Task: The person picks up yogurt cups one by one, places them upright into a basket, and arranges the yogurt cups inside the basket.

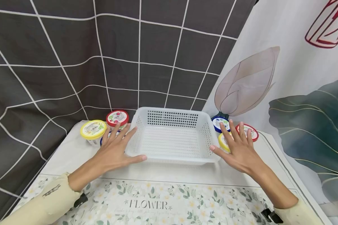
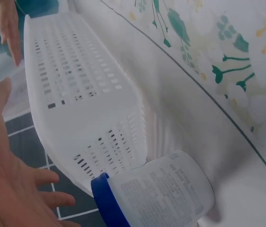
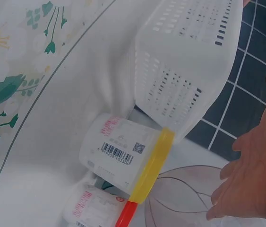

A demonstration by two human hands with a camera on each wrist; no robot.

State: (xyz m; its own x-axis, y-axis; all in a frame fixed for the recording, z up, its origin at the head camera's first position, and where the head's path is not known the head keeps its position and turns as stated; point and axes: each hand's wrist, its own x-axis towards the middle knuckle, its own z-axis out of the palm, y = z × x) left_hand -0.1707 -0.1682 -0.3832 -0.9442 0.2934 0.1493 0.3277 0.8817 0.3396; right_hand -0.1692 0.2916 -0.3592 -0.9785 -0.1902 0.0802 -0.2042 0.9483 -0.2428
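A white perforated plastic basket [image 1: 171, 160] stands on the table between my two hands, with nothing inside it. My left hand [image 1: 114, 151] hovers at its left side, fingers spread and thumb over the near left corner. Around those fingers stand a yellow-lidded tub [image 1: 93, 129], a red-lidded tub [image 1: 117, 117] and a blue-lidded tub [image 2: 161, 191], the last largely hidden by the hand in the head view. At the right side, my right hand [image 1: 240, 154] is also spread, near a blue-lidded tub [image 1: 221, 123], a yellow-lidded tub [image 3: 123, 158] and a red-lidded tub [image 1: 252, 132]. Neither hand holds anything.
A floral mat [image 1: 146, 193] printed with the word FLOWER covers the near part of the white table. Behind the basket hangs a dark curtain [image 1: 155, 78] with white grid lines. To the right is a pale curtain [image 1: 295, 72] with large leaf prints.
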